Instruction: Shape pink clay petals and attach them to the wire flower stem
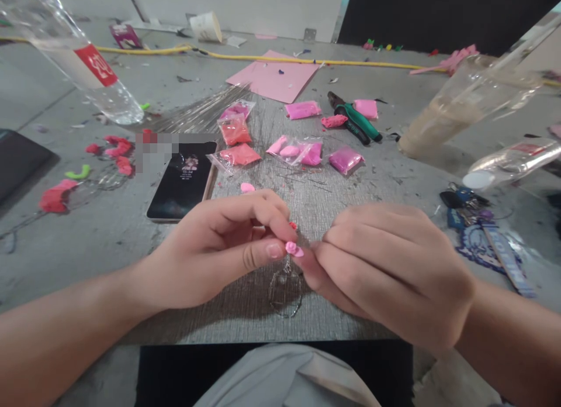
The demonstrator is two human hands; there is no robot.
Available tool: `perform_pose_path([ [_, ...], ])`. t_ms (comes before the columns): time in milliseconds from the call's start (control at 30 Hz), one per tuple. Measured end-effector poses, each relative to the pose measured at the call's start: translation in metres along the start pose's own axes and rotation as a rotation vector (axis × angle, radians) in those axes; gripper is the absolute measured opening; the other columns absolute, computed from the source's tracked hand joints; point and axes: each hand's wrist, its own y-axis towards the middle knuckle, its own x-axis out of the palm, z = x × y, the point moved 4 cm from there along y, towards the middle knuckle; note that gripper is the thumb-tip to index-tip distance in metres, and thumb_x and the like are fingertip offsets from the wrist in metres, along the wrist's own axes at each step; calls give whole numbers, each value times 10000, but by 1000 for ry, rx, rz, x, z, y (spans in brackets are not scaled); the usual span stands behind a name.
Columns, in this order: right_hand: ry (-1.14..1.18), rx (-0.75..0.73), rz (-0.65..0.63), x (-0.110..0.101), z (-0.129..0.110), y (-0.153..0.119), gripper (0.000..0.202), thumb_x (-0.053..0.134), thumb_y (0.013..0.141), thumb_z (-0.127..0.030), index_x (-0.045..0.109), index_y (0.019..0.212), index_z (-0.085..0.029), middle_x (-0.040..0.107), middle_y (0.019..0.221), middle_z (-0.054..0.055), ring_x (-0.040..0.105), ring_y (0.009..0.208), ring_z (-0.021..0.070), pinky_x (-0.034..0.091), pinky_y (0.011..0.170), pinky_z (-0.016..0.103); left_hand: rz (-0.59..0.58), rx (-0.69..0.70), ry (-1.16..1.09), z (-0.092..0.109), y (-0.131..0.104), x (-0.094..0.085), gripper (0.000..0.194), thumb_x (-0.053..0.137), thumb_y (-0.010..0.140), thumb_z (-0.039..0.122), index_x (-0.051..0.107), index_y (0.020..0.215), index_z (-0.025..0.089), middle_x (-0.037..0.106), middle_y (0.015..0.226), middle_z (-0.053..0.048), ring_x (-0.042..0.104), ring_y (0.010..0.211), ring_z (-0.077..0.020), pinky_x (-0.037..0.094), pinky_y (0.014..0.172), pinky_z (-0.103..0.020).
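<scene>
My left hand [228, 243] pinches a small pink clay flower [291, 248] between thumb and forefinger. From the flower's lower right sticks out a pale pink clay petal [299, 252]. My right hand [385, 261] is closed, its fingers curled, with a fingertip against that petal; the rest of its grip is hidden. Just below the flower hangs a twisted wire loop [284, 296], close over the table. A bit of red clay [293, 226] shows behind my left forefinger. A loose pink clay piece [248, 187] lies beyond my left hand.
Clay packets [240, 155], a phone [182, 182] and green-handled pliers [357, 119] lie ahead. Thin wires [205, 111] spread near pink paper [274, 76]. Bottles stand left [94, 73] and lie right [508, 164]. A plastic cup [451, 111] and keys [467, 202] are rightward.
</scene>
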Motion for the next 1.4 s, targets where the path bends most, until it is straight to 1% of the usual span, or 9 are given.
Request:
perform_pose_path([
  [267,-14,-3,-8,-1,1,-2,268,727,888,-129,633,644,-185,581,566,-27,521,551,121,459,511,303,19,43,54,1,3,0,69,730,918,115,739,916,184,661,873,-44,654,797,-134,576,713,-231],
  [433,-22,-6,-11,1,2,-3,286,733,860,-124,606,612,-185,591,562,-20,519,544,122,448,505,307,24,46,110,3,2,0,62,736,912,127,749,917,188,658,865,-51,642,774,-140,554,663,-241],
  [500,-14,-9,-16,2,2,-2,281,729,854,-120,604,612,-187,596,566,-19,517,543,125,448,508,310,31,70,144,5,2,0,67,742,900,123,753,915,188,653,859,-51,638,776,-145,544,659,-248],
  [633,-23,-4,-39,3,2,-1,308,707,894,-136,589,616,-198,579,559,-29,509,545,121,443,529,296,35,133,249,10,1,-1,107,736,888,107,759,942,197,627,863,-45,625,769,-146,530,657,-259],
  [767,-23,3,-114,6,5,0,371,675,933,-153,552,586,-202,565,553,-24,493,530,120,429,530,292,44,166,342,13,0,-2,131,739,875,116,770,966,204,630,878,-50,619,759,-157,516,641,-272],
  [833,-17,-2,-134,7,6,0,390,659,944,-156,544,574,-201,568,558,-17,490,526,122,417,519,294,40,170,363,14,0,-3,133,745,868,126,771,969,208,636,882,-52,622,758,-164,511,637,-278],
  [967,-18,-4,-117,8,7,0,400,659,937,-153,549,556,-200,579,551,-10,487,519,126,399,505,299,30,200,410,14,0,-4,131,732,879,137,766,981,212,636,876,-51,620,756,-163,509,646,-280],
  [1167,-11,-14,-137,8,5,-1,382,629,953,-147,557,580,-194,564,560,-13,476,523,121,395,505,289,0,212,501,15,0,-3,143,712,895,149,762,1008,222,644,896,-53,617,765,-165,524,656,-276],
  [1400,2,3,-162,10,4,0,387,605,966,-168,580,580,-189,578,564,-2,464,524,126,379,508,303,-60,220,510,14,0,-1,120,705,892,115,740,983,186,649,925,-58,628,794,-156,540,703,-272],
])
